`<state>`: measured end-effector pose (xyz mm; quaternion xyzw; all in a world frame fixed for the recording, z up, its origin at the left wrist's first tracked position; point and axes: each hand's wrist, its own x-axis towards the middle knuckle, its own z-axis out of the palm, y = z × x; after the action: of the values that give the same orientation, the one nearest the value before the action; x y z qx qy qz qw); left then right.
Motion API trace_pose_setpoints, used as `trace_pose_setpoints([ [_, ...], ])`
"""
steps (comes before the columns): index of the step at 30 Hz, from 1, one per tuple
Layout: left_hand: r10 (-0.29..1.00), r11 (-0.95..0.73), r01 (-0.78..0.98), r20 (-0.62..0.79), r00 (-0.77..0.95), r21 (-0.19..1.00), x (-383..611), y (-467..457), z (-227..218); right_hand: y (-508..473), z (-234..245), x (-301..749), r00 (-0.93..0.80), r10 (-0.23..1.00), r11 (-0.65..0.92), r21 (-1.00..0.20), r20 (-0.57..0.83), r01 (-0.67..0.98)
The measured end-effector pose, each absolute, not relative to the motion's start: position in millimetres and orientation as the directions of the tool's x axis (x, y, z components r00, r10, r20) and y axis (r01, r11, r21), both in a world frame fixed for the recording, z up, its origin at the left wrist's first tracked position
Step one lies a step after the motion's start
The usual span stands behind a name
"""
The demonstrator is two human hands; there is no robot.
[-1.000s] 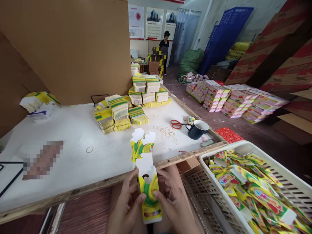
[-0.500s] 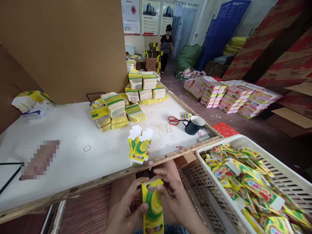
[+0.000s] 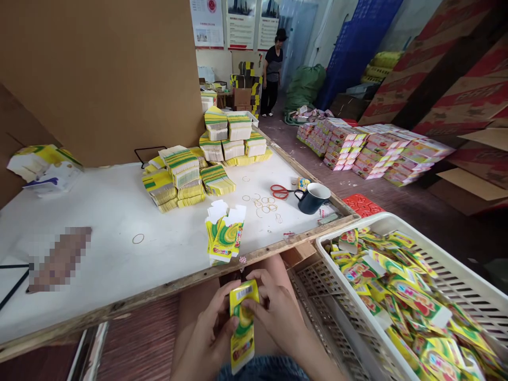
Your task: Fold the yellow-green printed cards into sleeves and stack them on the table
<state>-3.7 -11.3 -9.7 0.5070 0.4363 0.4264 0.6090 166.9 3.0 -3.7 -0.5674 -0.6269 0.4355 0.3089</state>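
The flap that stood open half a second ago is folded down, so the carton (image 3: 243, 323) now has a closed top with a barcode on it. It sits slightly tilted below the bench (image 3: 119, 211) edge. The left hand (image 3: 206, 338) grips its left side, thumb on the front. The right hand (image 3: 278, 312) pinches the top corner. The carton is thin glossy card, rectangular, yellow with green swirls.
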Motion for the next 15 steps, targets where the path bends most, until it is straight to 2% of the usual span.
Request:
trace_pose_setpoints([
  [6,0.939,0.155,-0.111,-0.111,0.325,0.982,-2.7,-9.0,-13.1,3.9,-8.3,164.5,-0.21,0.973,-0.006,-0.924,-0.093,0.382],
  [12,0.936,0.144,-0.042,-0.122,0.331,0.989,-0.1,-9.5,-17.0,5.4,-11.8,163.1,-0.121,0.989,-0.007,-0.845,-0.084,0.535],
  [15,0.942,0.175,-0.109,-0.134,0.308,0.979,-3.0,-7.2,-14.3,4.0,-9.2,167.4,-0.155,0.985,0.002,-0.896,-0.075,0.443],
])
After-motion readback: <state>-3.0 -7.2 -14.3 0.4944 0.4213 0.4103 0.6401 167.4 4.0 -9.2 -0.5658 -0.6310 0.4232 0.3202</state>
